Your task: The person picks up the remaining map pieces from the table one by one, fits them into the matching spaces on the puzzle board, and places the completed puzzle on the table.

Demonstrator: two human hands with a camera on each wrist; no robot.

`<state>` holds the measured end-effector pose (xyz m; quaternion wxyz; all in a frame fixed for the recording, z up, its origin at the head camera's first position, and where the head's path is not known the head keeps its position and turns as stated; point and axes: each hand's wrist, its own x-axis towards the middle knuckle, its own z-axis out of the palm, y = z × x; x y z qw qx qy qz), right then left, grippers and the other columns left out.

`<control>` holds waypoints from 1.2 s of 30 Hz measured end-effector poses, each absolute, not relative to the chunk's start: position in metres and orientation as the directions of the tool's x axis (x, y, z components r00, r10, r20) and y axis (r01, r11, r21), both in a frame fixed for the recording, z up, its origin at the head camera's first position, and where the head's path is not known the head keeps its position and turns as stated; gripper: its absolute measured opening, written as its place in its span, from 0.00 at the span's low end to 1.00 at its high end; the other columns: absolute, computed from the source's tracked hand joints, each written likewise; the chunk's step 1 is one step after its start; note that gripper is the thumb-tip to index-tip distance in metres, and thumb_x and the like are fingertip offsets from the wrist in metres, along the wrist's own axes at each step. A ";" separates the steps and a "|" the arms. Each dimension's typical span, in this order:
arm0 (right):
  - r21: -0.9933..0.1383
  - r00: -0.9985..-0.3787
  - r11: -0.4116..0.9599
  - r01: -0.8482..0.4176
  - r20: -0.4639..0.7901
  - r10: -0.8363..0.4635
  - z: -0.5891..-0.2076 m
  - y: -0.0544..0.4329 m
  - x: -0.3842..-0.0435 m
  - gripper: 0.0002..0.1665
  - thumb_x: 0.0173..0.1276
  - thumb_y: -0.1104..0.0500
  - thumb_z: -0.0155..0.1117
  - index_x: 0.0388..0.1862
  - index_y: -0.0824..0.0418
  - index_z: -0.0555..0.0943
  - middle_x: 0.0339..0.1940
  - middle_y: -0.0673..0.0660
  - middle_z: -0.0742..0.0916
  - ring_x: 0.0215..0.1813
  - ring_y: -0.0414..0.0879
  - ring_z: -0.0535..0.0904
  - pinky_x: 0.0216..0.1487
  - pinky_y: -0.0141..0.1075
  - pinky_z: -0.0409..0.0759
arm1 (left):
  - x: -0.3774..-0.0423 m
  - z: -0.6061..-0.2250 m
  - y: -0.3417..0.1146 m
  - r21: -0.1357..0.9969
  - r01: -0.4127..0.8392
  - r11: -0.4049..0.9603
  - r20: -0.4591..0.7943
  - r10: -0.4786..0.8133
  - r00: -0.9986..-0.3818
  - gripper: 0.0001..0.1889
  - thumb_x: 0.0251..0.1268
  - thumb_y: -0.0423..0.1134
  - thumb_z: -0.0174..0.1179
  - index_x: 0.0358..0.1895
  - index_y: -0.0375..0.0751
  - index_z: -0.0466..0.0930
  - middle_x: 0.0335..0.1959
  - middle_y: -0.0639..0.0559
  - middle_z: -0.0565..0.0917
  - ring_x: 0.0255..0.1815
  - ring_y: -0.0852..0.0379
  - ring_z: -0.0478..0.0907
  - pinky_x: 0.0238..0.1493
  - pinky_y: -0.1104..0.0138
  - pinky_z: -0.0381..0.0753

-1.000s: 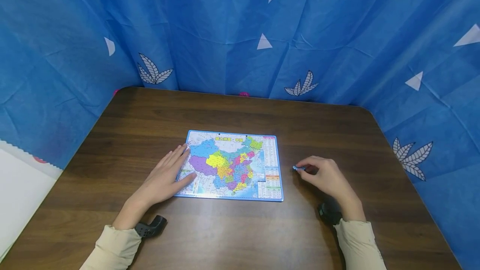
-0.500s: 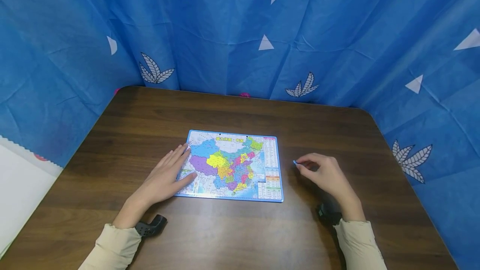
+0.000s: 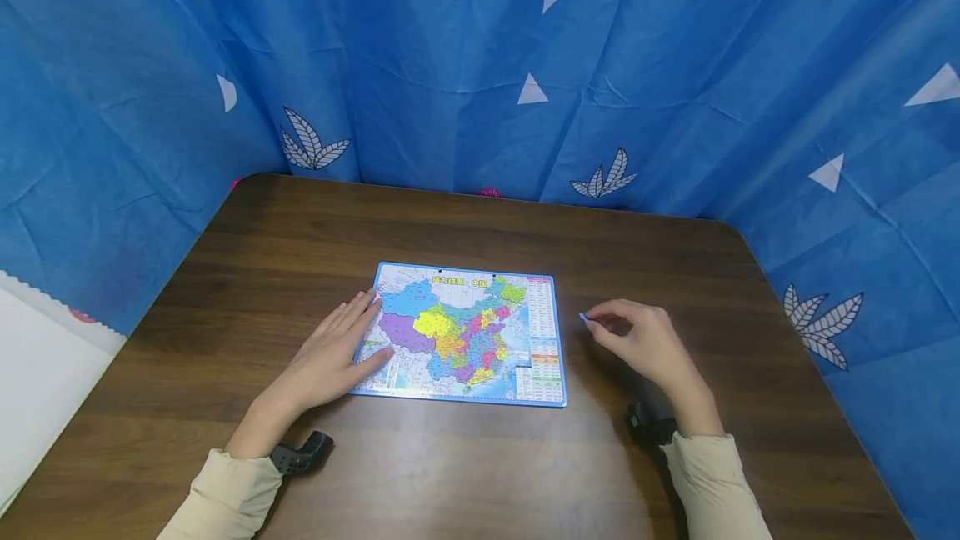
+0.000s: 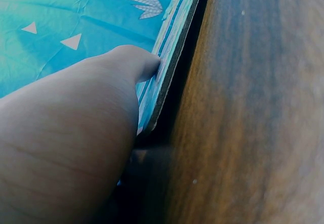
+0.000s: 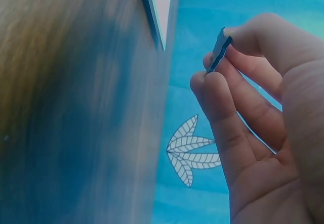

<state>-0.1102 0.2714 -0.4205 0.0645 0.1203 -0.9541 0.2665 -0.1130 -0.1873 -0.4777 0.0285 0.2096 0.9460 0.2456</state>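
Note:
A rectangular map puzzle board (image 3: 450,294) with a blue border and colourful regions lies on the wooden table. My left hand (image 3: 322,357) rests with spread, straight fingers over the board's left edge; in the left wrist view the thumb (image 4: 139,62) presses on its surface near the edge. To the right of the board, my right hand (image 3: 641,338) pinches a small blue puzzle piece (image 3: 583,317) between thumb and fingertips. The right wrist view shows this thin, irregular-edged puzzle piece (image 5: 220,49) held above the table, apart from the board.
The brown wooden table (image 3: 465,473) ends at a blue curtain (image 3: 420,48) behind and on both sides. A white surface (image 3: 45,373) shows at the far left. Black wrist devices (image 3: 303,452) sit on both wrists.
My right hand has lifted slightly and shifted a little left and away from me with the puzzle piece. The left hand and board stay put.

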 end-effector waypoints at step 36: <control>-0.533 -0.940 0.782 -0.324 0.274 -0.203 -0.422 0.227 -0.131 0.13 0.67 0.57 0.75 0.50 0.57 0.89 0.50 0.54 0.91 0.47 0.47 0.88 0.51 0.45 0.89 | -0.113 -0.479 -0.188 0.476 0.389 0.789 0.054 0.415 -0.908 0.45 0.73 0.62 0.57 0.82 0.37 0.56 0.85 0.41 0.51 0.86 0.40 0.46 0.83 0.44 0.48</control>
